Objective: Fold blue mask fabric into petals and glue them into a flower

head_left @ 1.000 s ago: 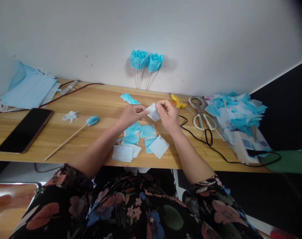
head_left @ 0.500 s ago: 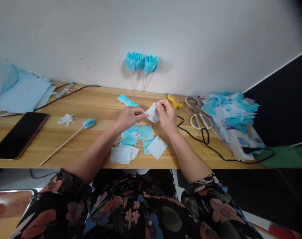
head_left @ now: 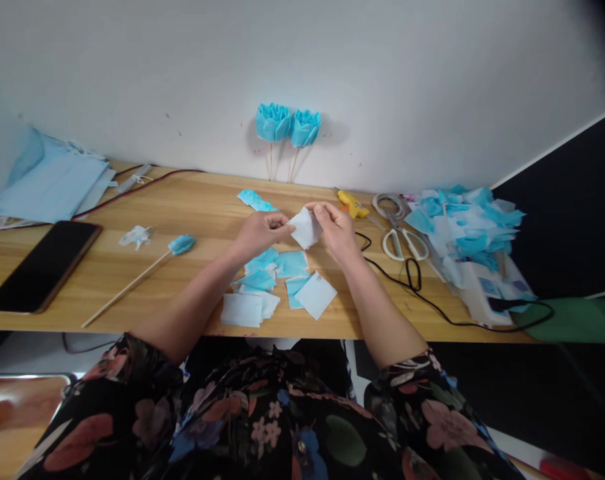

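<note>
A small white fabric square (head_left: 304, 229) is held up over the middle of the table between my two hands. My left hand (head_left: 263, 231) pinches its left edge. My right hand (head_left: 335, 229) grips its right side, thumb in front and fingers partly hidden behind. Just below lie several blue and white fabric squares (head_left: 316, 295), some overlapping. A scalloped blue strip (head_left: 255, 200) rests behind my left hand. To the left, a thin wooden stick with a rolled blue bud (head_left: 181, 245) at its tip lies on the table.
Two blue fabric flowers (head_left: 273, 124) on sticks lean against the wall. Right of my hands are a yellow glue gun (head_left: 352, 203), white-handled scissors (head_left: 403, 244), a black cable and a heap of blue scraps (head_left: 470, 223). At left lie a phone (head_left: 42, 267) and face masks (head_left: 55, 183).
The white square has been turned and opened out, so its flat face now shows where a folded or pleated edge showed before. Both hands stay on it. The view has shifted slightly.
</note>
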{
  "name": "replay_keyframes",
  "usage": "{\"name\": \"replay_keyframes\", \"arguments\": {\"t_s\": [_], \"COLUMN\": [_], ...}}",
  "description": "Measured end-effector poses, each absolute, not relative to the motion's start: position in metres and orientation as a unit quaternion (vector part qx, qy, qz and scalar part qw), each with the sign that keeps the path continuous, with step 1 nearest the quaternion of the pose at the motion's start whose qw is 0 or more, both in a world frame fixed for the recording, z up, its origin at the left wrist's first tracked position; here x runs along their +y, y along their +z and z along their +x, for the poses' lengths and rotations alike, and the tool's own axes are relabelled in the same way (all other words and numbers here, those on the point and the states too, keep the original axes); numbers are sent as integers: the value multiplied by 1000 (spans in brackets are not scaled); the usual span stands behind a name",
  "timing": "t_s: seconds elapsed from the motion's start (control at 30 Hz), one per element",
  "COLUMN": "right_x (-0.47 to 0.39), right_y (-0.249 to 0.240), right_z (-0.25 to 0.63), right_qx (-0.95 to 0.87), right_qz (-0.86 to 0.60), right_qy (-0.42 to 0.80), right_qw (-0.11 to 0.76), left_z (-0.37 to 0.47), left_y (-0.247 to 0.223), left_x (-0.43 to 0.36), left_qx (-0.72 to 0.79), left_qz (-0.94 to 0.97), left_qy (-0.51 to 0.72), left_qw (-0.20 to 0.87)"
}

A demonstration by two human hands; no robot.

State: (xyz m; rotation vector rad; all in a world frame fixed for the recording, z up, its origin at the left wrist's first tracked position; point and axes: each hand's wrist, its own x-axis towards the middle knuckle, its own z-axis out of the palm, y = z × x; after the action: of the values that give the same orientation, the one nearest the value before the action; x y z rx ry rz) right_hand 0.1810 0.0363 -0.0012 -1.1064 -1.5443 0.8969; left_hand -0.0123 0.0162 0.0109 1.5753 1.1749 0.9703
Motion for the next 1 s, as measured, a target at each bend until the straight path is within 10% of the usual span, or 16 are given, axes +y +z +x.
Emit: {"name": "replay_keyframes", "arguments": {"t_s": [0.77, 1.0], "right_x": [34, 45], "right_y": [-9, -13], "right_z": [174, 183], "right_qx": [-647, -566], "right_qz": [-477, -464], "right_qy": [292, 444], "right_qw": [518, 518], "left_z": [-10, -10], "left_y": [10, 12], "left_x": [13, 15], "left_qx": [434, 460], "left_qz": [680, 614], "left_qy": [378, 415], "left_qw": [454, 488]}}
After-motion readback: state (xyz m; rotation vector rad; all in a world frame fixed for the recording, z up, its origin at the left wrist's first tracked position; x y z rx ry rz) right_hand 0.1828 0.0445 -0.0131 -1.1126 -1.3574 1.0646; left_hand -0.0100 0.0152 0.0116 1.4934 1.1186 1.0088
